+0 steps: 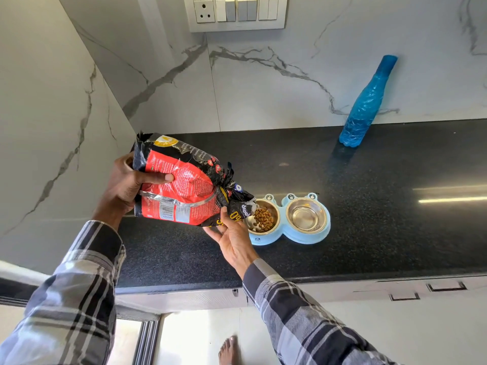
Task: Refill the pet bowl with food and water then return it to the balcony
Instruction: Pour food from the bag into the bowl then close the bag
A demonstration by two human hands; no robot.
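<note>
The pale blue double pet bowl (290,230) stood on the black tabletop (369,206); its left steel dish held brown kibble (263,219), its right dish was bare. The left hand (126,185) gripped the red-and-black food bag (184,191), tilted over the left dish. The right hand (232,238) supported the bag's mouth from below, fingers loosely curled against it.

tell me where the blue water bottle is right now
In the head view the blue water bottle stands at the right rear of the black counter, against the marble wall, beyond and right of the double pet bowl.
</note>
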